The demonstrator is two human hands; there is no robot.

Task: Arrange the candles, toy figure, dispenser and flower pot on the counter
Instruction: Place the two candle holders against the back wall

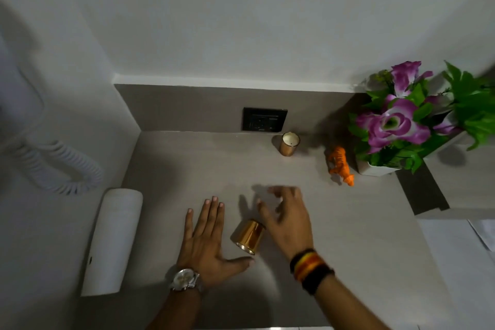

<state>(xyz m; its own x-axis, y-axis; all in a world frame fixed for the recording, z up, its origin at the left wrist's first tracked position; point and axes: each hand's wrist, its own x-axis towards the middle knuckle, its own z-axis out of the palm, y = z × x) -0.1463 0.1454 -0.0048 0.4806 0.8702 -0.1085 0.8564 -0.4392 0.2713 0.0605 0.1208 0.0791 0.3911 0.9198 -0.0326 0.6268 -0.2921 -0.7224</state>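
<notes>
A gold candle holder (248, 236) lies on its side on the grey counter (187, 163), between my two hands. My left hand (207, 238) rests flat, fingers spread, just left of it, with the thumb under its base. My right hand (288, 217) hovers open just to its right, blurred. A second gold candle (288, 143) stands upright near the back wall. An orange toy tiger (340, 165) stands right of that candle. A white flower pot (376, 167) with purple flowers sits at the far right. A white dispenser (113, 241) lies at the left edge.
A black wall socket (264, 119) is set in the backsplash behind the upright candle. A white coiled hose (61, 169) hangs on the left wall. A raised ledge (455, 195) borders the counter on the right.
</notes>
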